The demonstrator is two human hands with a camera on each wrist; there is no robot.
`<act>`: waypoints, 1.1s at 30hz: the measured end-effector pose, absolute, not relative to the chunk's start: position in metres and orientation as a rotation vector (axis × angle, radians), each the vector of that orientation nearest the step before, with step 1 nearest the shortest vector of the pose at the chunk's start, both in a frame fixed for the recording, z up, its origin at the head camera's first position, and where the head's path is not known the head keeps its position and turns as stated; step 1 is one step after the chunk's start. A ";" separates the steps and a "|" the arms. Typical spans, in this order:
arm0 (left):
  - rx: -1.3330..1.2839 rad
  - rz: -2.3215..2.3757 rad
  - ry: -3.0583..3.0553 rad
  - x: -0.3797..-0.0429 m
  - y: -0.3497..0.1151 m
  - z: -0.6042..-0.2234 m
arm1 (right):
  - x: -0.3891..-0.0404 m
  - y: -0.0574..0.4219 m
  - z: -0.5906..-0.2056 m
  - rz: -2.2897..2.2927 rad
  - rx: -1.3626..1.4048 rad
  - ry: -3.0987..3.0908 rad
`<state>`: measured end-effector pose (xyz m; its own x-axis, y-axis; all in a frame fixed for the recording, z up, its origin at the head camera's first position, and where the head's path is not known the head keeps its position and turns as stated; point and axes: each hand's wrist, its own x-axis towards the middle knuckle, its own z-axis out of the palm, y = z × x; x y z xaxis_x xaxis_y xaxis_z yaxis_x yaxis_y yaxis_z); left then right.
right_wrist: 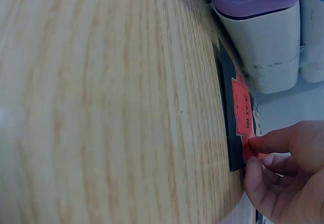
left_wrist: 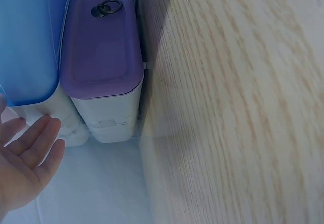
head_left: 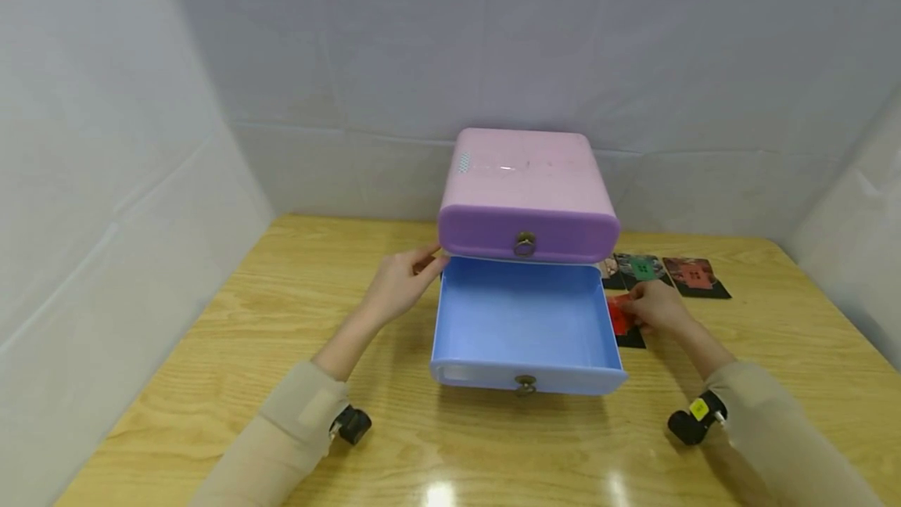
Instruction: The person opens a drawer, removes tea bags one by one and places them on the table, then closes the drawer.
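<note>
A small drawer cabinet (head_left: 521,167) stands in the middle, pink on top with a closed purple drawer (head_left: 486,235). Below that, a blue drawer (head_left: 524,327) is pulled out, its inside bare. My left hand (head_left: 397,284) is at the cabinet's left side by the blue drawer's back corner, fingers loosely extended in the left wrist view. On the right, my right hand (head_left: 658,307) pinches the edge of a flat red-and-black packet (right_wrist: 243,107) between thumb and fingers. The packet lies on the table beside the cabinet, partly hidden by the drawer in the head view.
Behind the right hand lie more flat packets, among them a green-labelled one (head_left: 642,267) and a red-labelled one (head_left: 695,276). A lower purple drawer (left_wrist: 104,47) sits closed beneath the blue one. White cloth (head_left: 394,45) hangs behind the wooden table (head_left: 232,350).
</note>
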<state>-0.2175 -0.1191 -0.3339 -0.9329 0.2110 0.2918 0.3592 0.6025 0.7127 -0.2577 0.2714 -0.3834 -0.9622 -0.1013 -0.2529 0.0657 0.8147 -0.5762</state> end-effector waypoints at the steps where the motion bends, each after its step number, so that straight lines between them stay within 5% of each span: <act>1: -0.480 -1.234 -2.649 -0.218 -0.119 -0.334 | -0.258 0.272 -0.383 -0.884 -0.026 2.727; 14: -0.484 -1.239 -2.639 -0.217 -0.119 -0.334 | -0.248 0.277 -0.366 -0.739 -0.125 2.885; 33: -0.473 -1.260 -2.667 -0.217 -0.122 -0.333 | -0.187 0.249 -0.272 -0.707 -0.877 3.300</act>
<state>-0.2172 -0.1221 -0.3329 -0.9382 0.2163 0.2700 0.3459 0.5967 0.7241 -0.1875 0.2491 -0.2722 -0.8183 -0.3931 0.4194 -0.5305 0.7975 -0.2875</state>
